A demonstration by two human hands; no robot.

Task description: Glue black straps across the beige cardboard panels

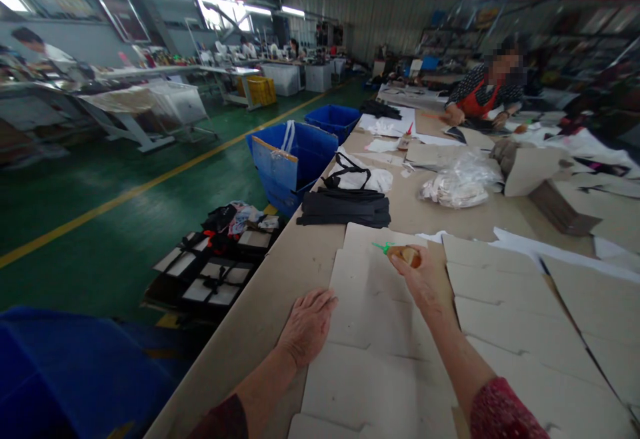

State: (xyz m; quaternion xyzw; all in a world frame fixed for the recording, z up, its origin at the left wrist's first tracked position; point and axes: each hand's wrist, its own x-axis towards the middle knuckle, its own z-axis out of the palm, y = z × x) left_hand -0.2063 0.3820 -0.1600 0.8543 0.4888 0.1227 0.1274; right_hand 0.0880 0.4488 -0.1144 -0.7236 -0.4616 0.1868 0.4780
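My right hand (pixel 417 267) is wrapped round a small amber squeeze bottle (pixel 404 254) with a thin green nozzle (pixel 383 248) that points left. It hovers over the far part of a row of overlapping pale cardboard pieces (pixel 373 306). Flat on the table, my left hand (pixel 311 322) has its fingers stretched out, the tips touching the left edge of the cardboard. Past the far end of the row lies a stack of black fabric strips (pixel 344 207). More overlapping cardboard pieces (pixel 520 312) cover the table to the right.
Blue bins (pixel 295 159) stand off the table's left edge (pixel 240 292), near bundles tied with black straps (pixel 215 276). A clear plastic bag (pixel 463 176) lies farther up the table. A co-worker in a red apron (pixel 483 100) leans over the far right side.
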